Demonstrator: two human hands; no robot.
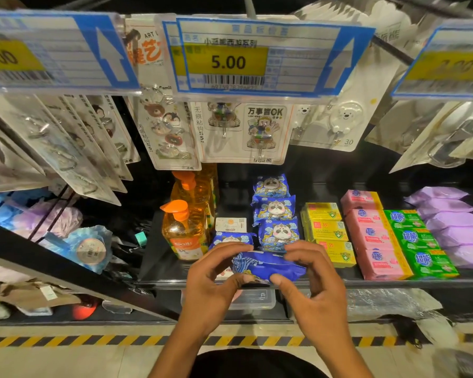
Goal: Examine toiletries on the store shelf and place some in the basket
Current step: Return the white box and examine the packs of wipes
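Note:
A blue soap packet [268, 266] with a panda print is held up in front of the shelf edge. My left hand [216, 279] pinches its left end and my right hand [309, 279] pinches its right end, thumbs underneath. Behind it on the black shelf [366, 283] lies a row of the same blue panda packets [276, 211]. No basket is in view.
Orange pump bottles [185, 230] stand left of the panda packets. Yellow soap boxes [329, 231], pink bars [372, 236], green bars [418, 241] and purple packs [453, 222] fill the shelf to the right. Hanging hook cards [243, 132] and price tags [257, 58] overhang above.

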